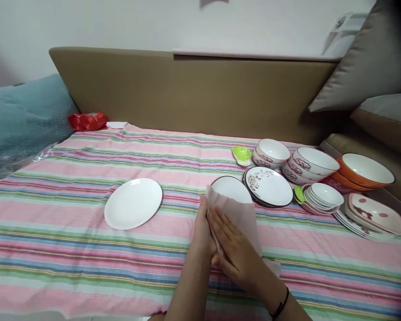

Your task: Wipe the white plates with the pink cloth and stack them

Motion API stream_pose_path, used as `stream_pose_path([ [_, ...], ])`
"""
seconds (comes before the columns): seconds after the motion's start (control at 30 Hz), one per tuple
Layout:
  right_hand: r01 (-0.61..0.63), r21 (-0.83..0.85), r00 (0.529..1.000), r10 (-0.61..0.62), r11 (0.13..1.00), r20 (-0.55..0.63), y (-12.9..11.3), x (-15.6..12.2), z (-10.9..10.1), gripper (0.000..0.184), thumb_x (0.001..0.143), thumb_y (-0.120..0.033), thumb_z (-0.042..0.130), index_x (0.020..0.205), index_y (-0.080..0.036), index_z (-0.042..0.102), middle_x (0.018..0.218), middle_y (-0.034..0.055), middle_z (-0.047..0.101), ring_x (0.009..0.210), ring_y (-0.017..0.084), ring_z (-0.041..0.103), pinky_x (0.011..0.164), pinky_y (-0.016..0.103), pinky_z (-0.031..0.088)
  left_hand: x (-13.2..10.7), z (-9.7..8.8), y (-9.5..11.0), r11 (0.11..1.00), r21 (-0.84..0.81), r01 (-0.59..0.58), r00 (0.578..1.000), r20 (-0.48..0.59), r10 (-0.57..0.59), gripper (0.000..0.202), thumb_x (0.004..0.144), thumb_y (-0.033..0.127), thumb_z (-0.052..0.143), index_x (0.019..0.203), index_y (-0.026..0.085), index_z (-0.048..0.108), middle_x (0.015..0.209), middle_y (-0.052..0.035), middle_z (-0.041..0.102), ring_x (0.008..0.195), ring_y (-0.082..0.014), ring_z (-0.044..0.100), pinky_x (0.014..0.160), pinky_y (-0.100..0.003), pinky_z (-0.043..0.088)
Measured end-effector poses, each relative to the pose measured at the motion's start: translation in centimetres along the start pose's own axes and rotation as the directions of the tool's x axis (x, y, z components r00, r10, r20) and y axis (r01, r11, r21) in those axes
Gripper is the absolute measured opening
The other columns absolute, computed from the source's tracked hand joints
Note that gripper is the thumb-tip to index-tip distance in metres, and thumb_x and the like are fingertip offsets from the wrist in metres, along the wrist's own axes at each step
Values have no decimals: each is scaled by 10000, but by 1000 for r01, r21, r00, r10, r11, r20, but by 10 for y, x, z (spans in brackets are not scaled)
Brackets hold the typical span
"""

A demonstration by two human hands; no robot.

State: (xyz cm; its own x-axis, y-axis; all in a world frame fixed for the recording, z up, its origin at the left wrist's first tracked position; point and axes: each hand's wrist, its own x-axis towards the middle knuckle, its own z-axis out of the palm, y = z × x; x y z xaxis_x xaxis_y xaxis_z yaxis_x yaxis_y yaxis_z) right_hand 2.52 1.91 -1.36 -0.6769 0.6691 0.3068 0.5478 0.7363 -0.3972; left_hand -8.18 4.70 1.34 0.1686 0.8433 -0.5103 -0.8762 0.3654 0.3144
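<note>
My left hand (202, 229) grips the near left edge of a white plate with a dark rim (232, 186), which is tilted up off the bedspread. A thin white cloth (245, 218) covers most of the plate's face and hangs down at the lower right. My right hand (234, 249) presses the cloth against the plate, its fingers long and close together, the thumb apart. The plate's lower part is hidden by the cloth and both hands. Just right of it lies a stack of flower-patterned plates (269, 187). A plain white plate (133, 203) lies on its own to the left.
Behind the stack stand patterned bowls (316, 160), a green leaf-shaped dish (241, 154) and orange bowls (367, 169). Small white bowls (325, 196) and oval dishes (376, 214) are at right. A red bundle (88, 121) sits far left on the striped cloth (87, 249).
</note>
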Motion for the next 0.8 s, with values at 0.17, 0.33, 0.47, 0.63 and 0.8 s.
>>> stream_pose_path([
  [0.17,6,-196,1000,-6,981,-4,8,-3,-3,620,941,-279,425,1511,-207,194,1540,13,287,1435,198,209,1140,417,328,-2,0,27,983,-87,-164,985,34,168,559,886,565,424,966,90,707,905,-128,743,877,-248,700,953,-384,492],
  [0.33,-193,-349,976,143,917,-164,37,-7,-11,797,772,-79,435,1516,-125,152,1565,78,205,1449,265,139,1142,507,291,-2,-1,27,991,-6,-132,984,118,131,513,881,520,463,1104,108,676,1020,-133,731,1106,-291,621,1028,-422,428],
  [0.47,-237,-393,959,149,889,-241,54,-11,-11,799,790,-60,410,1521,-100,88,1560,138,197,1448,290,122,1124,536,307,0,0,19,994,55,-95,985,146,86,485,879,486,487,1115,105,674,1046,-137,725,1143,-298,599,1045,-423,412],
  [0.63,-97,-374,983,29,923,-184,54,-6,-16,672,786,20,341,1452,-68,335,1479,141,389,1404,246,288,1133,455,348,6,2,22,984,27,-178,984,-28,178,517,896,492,443,1178,105,640,1069,-146,716,1115,-294,616,1020,-425,436],
  [0.8,-71,-445,958,-64,893,-281,36,0,-3,483,852,-14,361,1296,-52,547,1342,147,552,1265,271,497,1051,436,454,10,1,24,971,21,-239,964,-113,240,501,924,462,392,1233,129,602,988,-124,736,991,-267,675,950,-412,490],
])
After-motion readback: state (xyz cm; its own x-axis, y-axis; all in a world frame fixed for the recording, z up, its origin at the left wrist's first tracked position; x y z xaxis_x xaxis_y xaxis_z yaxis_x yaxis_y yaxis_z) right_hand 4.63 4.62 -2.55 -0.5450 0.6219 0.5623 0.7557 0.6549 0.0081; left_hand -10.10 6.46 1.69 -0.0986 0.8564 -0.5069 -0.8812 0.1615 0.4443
